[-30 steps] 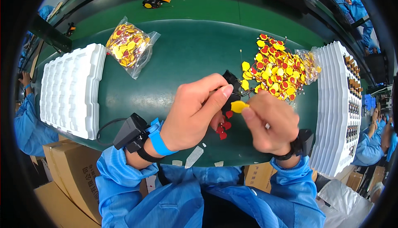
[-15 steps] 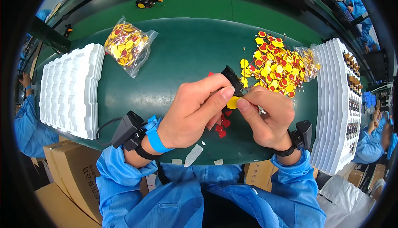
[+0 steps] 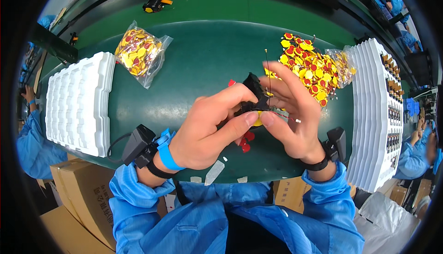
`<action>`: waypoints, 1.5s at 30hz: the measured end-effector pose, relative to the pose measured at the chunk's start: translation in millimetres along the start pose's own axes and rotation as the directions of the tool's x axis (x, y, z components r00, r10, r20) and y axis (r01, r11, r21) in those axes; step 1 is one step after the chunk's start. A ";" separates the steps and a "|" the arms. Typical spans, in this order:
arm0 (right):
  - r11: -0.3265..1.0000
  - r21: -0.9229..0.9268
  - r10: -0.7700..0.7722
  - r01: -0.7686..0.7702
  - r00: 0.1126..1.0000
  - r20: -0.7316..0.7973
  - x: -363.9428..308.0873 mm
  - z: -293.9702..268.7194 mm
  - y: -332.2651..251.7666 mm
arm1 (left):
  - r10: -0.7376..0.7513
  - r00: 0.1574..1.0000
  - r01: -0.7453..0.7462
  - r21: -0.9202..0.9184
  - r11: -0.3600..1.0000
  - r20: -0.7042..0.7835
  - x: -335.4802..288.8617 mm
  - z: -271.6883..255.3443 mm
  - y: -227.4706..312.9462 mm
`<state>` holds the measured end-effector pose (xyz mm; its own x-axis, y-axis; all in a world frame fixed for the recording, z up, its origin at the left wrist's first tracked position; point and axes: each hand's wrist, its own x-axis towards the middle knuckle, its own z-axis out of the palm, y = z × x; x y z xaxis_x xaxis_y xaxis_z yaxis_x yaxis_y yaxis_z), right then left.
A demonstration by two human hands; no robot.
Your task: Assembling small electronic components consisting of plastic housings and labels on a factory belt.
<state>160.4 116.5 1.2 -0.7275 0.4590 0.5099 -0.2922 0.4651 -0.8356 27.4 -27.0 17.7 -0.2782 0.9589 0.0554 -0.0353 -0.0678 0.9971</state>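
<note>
My left hand (image 3: 203, 131) grips a black moulded plastic part (image 3: 253, 84) above the near middle of the table. A small yellow disc (image 3: 258, 119) lies against the part's near end, with both thumbs on it. My right hand (image 3: 300, 127) has its thumb pressed to that disc. Its upper fingers are raised and spread behind, while the lower ones reach the black part. A thin black wire (image 3: 268, 69) stands up beside the part. By the right thumb, a red wire ends in a small white connector (image 3: 297, 121). Red round pieces (image 3: 246, 147) lie beneath, partly covered by my hands.
Yellow and red discs with wires form a pile (image 3: 307, 69) at right, beside an open clear bag (image 3: 341, 67). A filled bag (image 3: 138, 53) lies far left. White tray stacks stand at left (image 3: 78, 106) and right (image 3: 369, 120). Another black part (image 3: 157, 2) sits beyond the table.
My right hand's fingers have lifted and spread from a tight pinch, its thumb staying at the disc. The black wire and the white connector now show more plainly. My left hand keeps its grip.
</note>
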 end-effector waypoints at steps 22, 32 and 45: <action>0.999 -0.040 -0.008 0.013 0.993 0.116 0.2 -6.6 17.9 | -0.079 0.993 0.063 -0.184 0.981 -0.083 6.4 8.9 -10.0; 0.973 0.217 0.073 -0.083 0.996 0.051 5.7 -8.6 9.8 | 0.015 0.989 -0.072 -0.389 0.918 -0.148 10.7 3.5 -5.4; 0.990 -0.121 -0.071 0.077 0.996 0.055 -13.8 -23.0 -10.3 | -0.056 0.970 0.004 -0.218 0.976 -0.235 13.3 -11.1 -12.2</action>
<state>187.7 122.8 7.5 -0.7380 0.3828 0.5557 -0.2698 0.5874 -0.7630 13.4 -16.5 5.6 -0.4938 0.8695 -0.0150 -0.2448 -0.1224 0.9618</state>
